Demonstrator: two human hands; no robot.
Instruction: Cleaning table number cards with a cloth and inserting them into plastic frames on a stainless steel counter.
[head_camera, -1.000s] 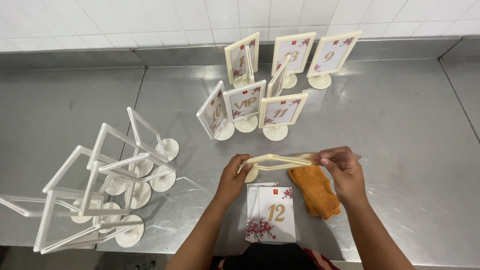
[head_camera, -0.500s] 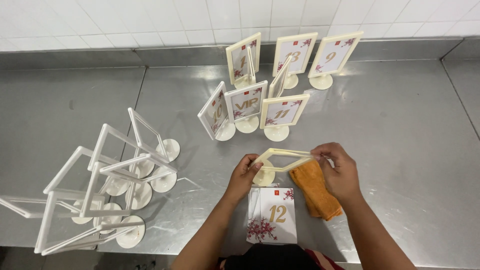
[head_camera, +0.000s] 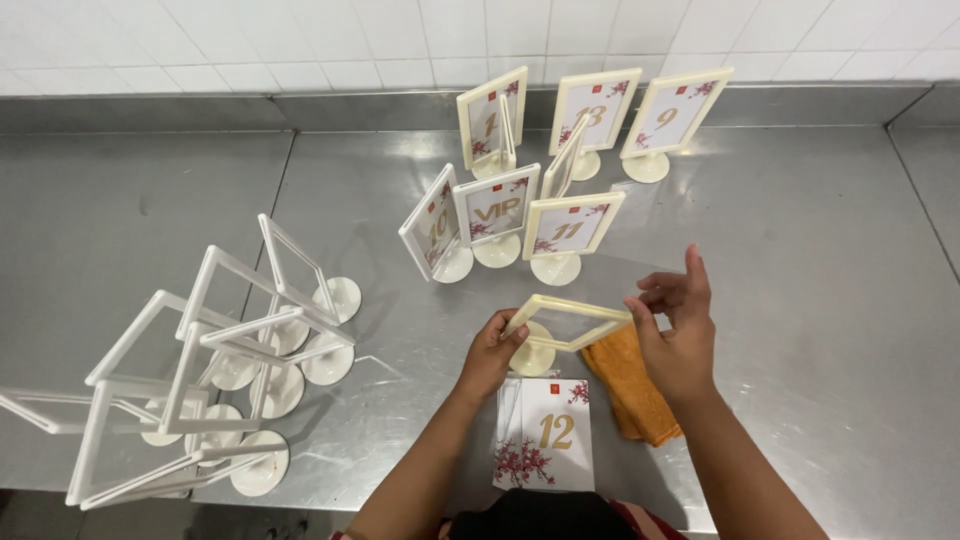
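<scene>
Lying tilted over the steel counter (head_camera: 820, 300), an empty cream frame stand (head_camera: 570, 322) is held at its left end by the left hand (head_camera: 493, 350), whose fingers are closed around the frame's edge, while its round foot (head_camera: 533, 358) is seen just beneath, near the counter top. The right hand (head_camera: 678, 335) is raised at the frame's right end with its fingers spread and partly curled; a clear sheet (head_camera: 625, 275), barely visible, appears to be pinched between thumb and fingertips, though the grip cannot be made out with certainty. An orange cloth (head_camera: 632, 392) is spread on the counter under and just behind the right hand, touching the frame's shadowed side. A small stack of white cards (head_camera: 545, 435) printed with gold figures and red blossoms is laid just in front of the hands, at the counter's near edge. Farther back, three filled stands (head_camera: 510, 225) are grouped close together, and three more (head_camera: 600, 120) are lined up against the steel backsplash below the white tiled wall (head_camera: 300, 40). Well apart to the left, a cluster of empty white stands (head_camera: 230, 350) is gathered, several tipped and leaning on one another.
</scene>
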